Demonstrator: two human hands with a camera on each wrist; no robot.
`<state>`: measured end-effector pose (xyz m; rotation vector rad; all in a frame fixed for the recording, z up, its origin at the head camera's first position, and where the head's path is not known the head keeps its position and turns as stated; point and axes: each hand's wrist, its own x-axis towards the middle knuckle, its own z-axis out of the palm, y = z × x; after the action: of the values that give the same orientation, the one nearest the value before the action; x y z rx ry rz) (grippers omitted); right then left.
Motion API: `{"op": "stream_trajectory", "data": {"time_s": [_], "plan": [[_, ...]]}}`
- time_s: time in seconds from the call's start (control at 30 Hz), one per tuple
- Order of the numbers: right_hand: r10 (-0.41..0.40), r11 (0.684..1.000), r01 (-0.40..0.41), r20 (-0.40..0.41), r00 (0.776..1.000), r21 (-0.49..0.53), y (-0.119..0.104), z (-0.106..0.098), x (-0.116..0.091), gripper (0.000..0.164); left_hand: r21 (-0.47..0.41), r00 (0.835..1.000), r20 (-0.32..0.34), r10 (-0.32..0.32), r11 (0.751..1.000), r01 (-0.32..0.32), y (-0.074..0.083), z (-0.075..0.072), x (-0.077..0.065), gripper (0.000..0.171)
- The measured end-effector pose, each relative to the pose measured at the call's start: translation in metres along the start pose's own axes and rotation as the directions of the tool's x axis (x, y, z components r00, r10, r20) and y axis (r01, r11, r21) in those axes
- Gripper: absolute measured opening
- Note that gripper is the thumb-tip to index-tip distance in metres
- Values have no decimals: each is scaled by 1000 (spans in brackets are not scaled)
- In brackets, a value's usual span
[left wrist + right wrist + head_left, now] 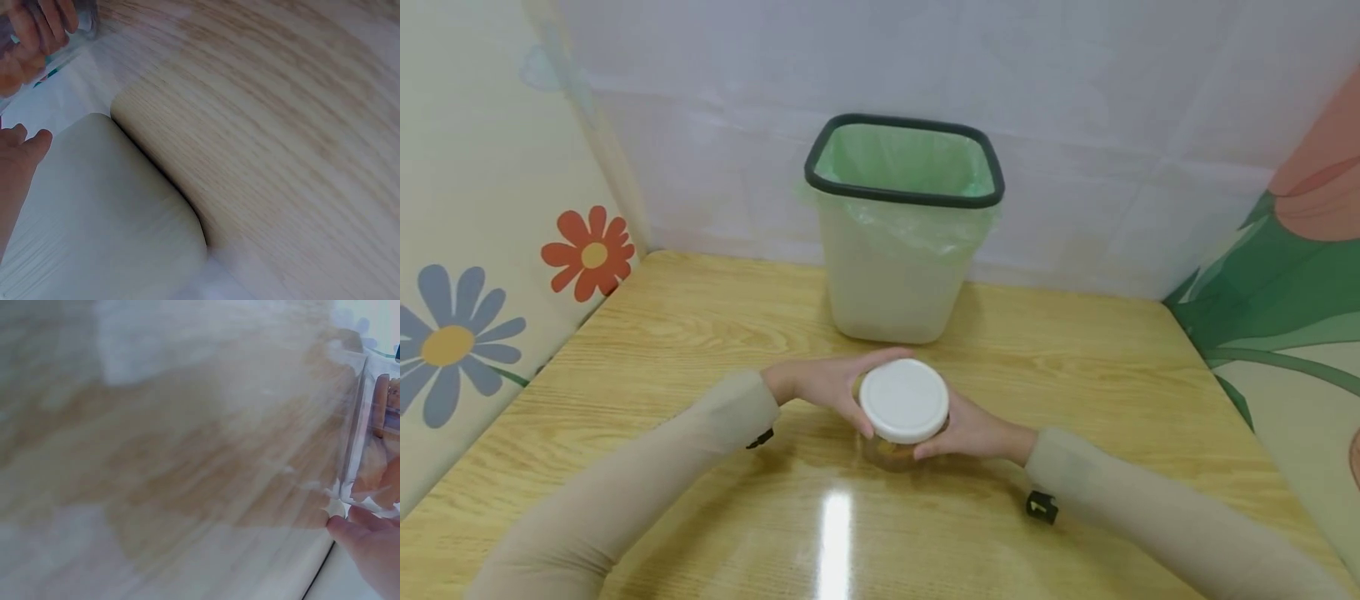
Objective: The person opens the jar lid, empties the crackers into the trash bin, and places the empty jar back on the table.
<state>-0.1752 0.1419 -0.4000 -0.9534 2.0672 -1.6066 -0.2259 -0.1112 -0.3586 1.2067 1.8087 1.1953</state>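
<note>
A clear jar with a white lid (904, 400) is held between two hands above the middle of the wooden table. My left hand (827, 385) grips its left side, thumb toward me and fingers around the far side. On the right, my right hand (983, 430) grips the jar from the other side, its thumb near the front. Orange-brown pieces show through the clear wall (350, 431) in the right wrist view. At the upper left of the left wrist view, the jar (62, 56) overlaps some fingers. Much of the jar's body is hidden beneath the lid and hands.
A pale bin (895, 267) with a dark rim and green liner stands behind the jar at the back of the table (722, 317). White cloth (722, 167) hangs behind it. Flower-patterned panels (467, 208) flank the table.
</note>
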Motion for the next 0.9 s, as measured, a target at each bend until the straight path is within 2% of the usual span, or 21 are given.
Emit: {"op": "stream_trajectory", "data": {"time_s": [0.53,0.9], "plan": [[3,1000,-3,-9,1000,-12,-1,0,0,111,34,996,-86,-1,999,4,1,10,-5,117],[12,1000,-12,-1,1000,-8,-1,0,0,109,31,988,-147,-55,998,60,1,17,-7,118]]}}
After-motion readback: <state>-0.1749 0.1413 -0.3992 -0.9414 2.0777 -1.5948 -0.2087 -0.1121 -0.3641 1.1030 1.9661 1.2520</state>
